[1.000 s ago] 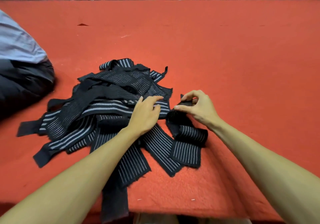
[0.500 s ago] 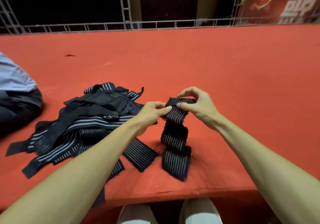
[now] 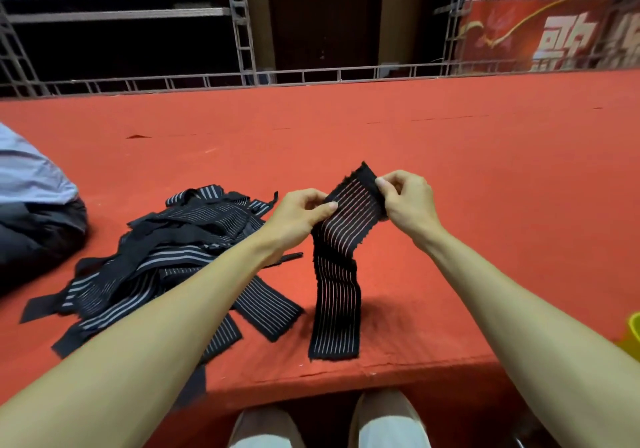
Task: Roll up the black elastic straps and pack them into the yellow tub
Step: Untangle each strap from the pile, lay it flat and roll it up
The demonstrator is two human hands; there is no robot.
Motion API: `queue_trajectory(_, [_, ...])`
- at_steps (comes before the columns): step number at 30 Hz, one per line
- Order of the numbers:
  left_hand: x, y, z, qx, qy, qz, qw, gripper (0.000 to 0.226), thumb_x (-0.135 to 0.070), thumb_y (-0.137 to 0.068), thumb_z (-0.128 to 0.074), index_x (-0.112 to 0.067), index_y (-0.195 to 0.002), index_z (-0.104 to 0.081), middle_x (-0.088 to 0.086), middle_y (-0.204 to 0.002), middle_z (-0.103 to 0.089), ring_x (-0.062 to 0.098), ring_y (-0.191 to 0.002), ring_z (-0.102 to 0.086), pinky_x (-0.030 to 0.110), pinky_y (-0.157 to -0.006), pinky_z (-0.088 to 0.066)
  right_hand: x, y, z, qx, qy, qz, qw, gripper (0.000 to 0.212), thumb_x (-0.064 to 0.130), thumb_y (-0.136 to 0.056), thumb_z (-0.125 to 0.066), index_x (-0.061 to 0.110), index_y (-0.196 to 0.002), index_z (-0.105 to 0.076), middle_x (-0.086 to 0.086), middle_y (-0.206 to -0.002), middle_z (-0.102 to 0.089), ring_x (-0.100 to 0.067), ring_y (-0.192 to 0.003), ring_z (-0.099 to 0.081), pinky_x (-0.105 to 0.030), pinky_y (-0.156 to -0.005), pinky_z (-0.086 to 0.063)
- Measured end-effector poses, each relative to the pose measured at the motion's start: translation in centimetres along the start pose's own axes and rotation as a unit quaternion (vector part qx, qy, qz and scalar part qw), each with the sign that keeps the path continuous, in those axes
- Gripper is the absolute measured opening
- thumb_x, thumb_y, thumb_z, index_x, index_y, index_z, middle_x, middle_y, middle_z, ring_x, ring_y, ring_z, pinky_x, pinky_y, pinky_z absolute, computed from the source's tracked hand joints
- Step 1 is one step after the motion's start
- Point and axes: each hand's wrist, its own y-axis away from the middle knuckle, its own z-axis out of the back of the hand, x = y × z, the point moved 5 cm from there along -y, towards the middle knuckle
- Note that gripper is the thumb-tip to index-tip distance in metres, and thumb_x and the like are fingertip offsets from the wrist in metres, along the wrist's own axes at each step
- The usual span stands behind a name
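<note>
One black elastic strap [image 3: 337, 274] with thin pale stripes hangs above the red table, its lower end resting near the front edge. My left hand [image 3: 299, 217] pinches its left edge near the top. My right hand [image 3: 407, 201] pinches the top end, which points up and to the left. A loose pile of black straps [image 3: 166, 257] lies on the table to the left of my hands, partly hidden by my left forearm. Only a sliver of the yellow tub [image 3: 632, 335] shows at the right edge of the view.
The red felt table [image 3: 450, 156] stretches far back to a metal railing [image 3: 311, 75]. A person in a light shirt and dark trousers [image 3: 31, 205] sits at the left edge. My knees [image 3: 322, 427] show below the table's front edge.
Both hands have lifted the strap higher off the table and it has unfolded to hang straighter. The view has tilted up, and the yellow tub's edge has come into sight.
</note>
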Motion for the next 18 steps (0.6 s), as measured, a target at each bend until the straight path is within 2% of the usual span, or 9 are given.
queue_trajectory(1, [-0.4, 0.3, 0.0, 0.011, -0.004, -0.001, 1.0, 0.009, -0.019, -0.096, -0.059, -0.014, -0.097, -0.065, -0.004, -0.086, -0.068, 0.0, -0.071, -0.062, 0.011, -0.061, -0.045, 0.4, 0.0, 0.3, -0.002, 0.001, -0.002, 1.0, 0.019, 0.019, -0.095, -0.057, 0.016, -0.078, -0.064, -0.002, -0.069, -0.066, -0.017, -0.055, -0.061, -0.033, -0.056, -0.051])
queue_trajectory(3, [-1.2, 1.1, -0.3, 0.041, -0.008, 0.006, 0.999, 0.009, -0.019, -0.097, -0.057, -0.013, -0.1, -0.063, -0.003, -0.088, -0.068, -0.004, -0.067, -0.062, 0.01, -0.057, -0.044, 1.4, 0.1, 0.8, -0.011, -0.007, -0.001, 1.0, 0.019, 0.021, -0.095, -0.056, 0.017, -0.079, -0.065, 0.004, -0.07, -0.065, -0.012, -0.061, -0.059, -0.03, -0.06, -0.047])
queue_trajectory(4, [-1.6, 1.6, -0.4, 0.058, -0.01, 0.014, 0.998, 0.01, -0.019, -0.097, -0.057, -0.013, -0.103, -0.062, -0.001, -0.092, -0.069, -0.004, -0.069, -0.063, 0.009, -0.057, -0.045, 2.1, 0.2, 1.1, -0.012, -0.038, -0.004, 0.999, 0.019, 0.022, -0.095, -0.057, 0.018, -0.079, -0.065, 0.008, -0.069, -0.064, -0.008, -0.062, -0.058, -0.028, -0.06, -0.045])
queue_trajectory(7, [-2.3, 2.7, -0.7, 0.112, -0.022, 0.043, 0.992, 0.018, -0.018, -0.096, -0.058, -0.01, -0.113, -0.061, 0.008, -0.107, -0.07, 0.005, -0.083, -0.066, 0.014, -0.062, -0.049, 3.8, 0.6, 2.0, 0.018, -0.14, -0.019, 0.99, 0.022, 0.023, -0.095, -0.06, 0.022, -0.074, -0.065, 0.015, -0.057, -0.059, 0.001, -0.051, -0.049, -0.02, -0.05, -0.038])
queue_trajectory(10, [-4.1, 3.5, -1.3, 0.154, 0.01, 0.046, 0.987, 0.024, -0.015, -0.097, -0.057, -0.003, -0.117, -0.061, 0.008, -0.104, -0.069, 0.013, -0.085, -0.065, 0.022, -0.064, -0.05, 5.6, 0.7, 3.2, 0.049, -0.21, -0.025, 0.976, 0.015, 0.025, -0.092, -0.065, 0.015, -0.083, -0.07, 0.007, -0.065, -0.063, -0.007, -0.054, -0.052, -0.021, -0.048, -0.038])
queue_trajectory(14, [-7.6, 3.8, -2.4, 0.182, 0.139, 0.044, 0.972, 0.028, -0.011, -0.095, -0.057, -0.002, -0.121, -0.06, 0.006, -0.105, -0.069, 0.018, -0.091, -0.067, 0.027, -0.073, -0.057, 7.2, -0.2, 5.1, 0.043, -0.315, -0.046, 0.947, 0.021, 0.025, -0.088, -0.07, 0.006, -0.095, -0.069, -0.005, -0.078, -0.067, -0.014, -0.062, -0.06, -0.026, -0.055, -0.05])
queue_trajectory(16, [-8.7, 3.5, -3.0, 0.191, 0.181, 0.043, 0.964, 0.026, -0.01, -0.094, -0.058, -0.003, -0.119, -0.06, 0.005, -0.104, -0.07, 0.016, -0.089, -0.068, 0.027, -0.073, -0.058, 7.5, -0.9, 5.7, 0.05, -0.327, -0.052, 0.942, 0.019, 0.025, -0.087, -0.071, 0.007, -0.094, -0.067, -0.007, -0.08, -0.067, -0.015, -0.062, -0.061, -0.029, -0.057, -0.052])
queue_trajectory(18, [-8.7, 3.0, -3.8, 0.192, 0.202, 0.048, 0.959, 0.024, -0.011, -0.094, -0.058, -0.005, -0.116, -0.061, 0.004, -0.103, -0.071, 0.016, -0.09, -0.068, 0.03, -0.079, -0.058, 7.1, -1.6, 6.0, 0.057, -0.319, -0.056, 0.944, 0.017, 0.024, -0.086, -0.071, 0.008, -0.091, -0.066, -0.007, -0.079, -0.067, -0.015, -0.059, -0.061, -0.03, -0.056, -0.053])
